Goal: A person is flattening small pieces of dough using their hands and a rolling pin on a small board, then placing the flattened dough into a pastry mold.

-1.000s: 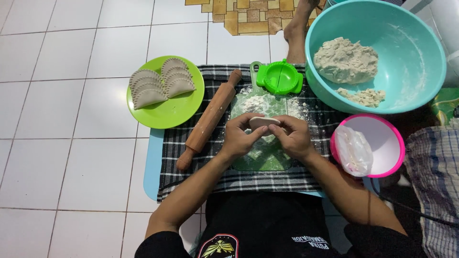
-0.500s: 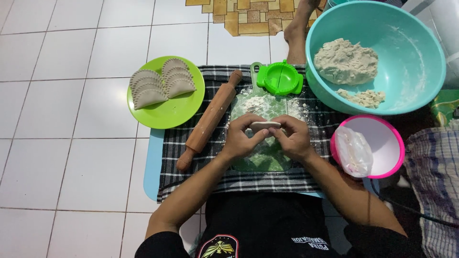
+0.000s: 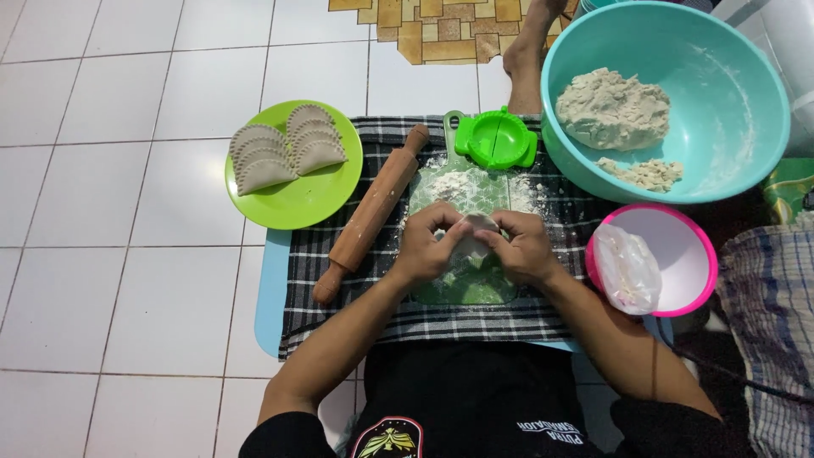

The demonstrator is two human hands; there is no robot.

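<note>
My left hand (image 3: 426, 246) and my right hand (image 3: 521, 248) meet over a green floured cutting board (image 3: 462, 191) and together hold a small flat piece of pale dough (image 3: 473, 233), fingers pinching its edges. The dough is lifted slightly off the board. A wooden rolling pin (image 3: 370, 214) lies diagonally just left of my left hand. A green hinged dumpling press (image 3: 495, 140) sits closed at the far end of the board.
A lime green plate (image 3: 292, 195) with several crimped half-moon pastries sits at left. A large teal bowl (image 3: 738, 161) holds dough lumps at upper right. A pink-rimmed bowl (image 3: 682, 254) holds a plastic bag. A checked cloth (image 3: 475, 318) covers a blue mat. Someone's foot (image 3: 527, 51) rests beyond.
Both hands stayed together over the board, working the dough piece; the fingers shifted from stretching it flat to cupping and pinching it. Nothing else moved.
</note>
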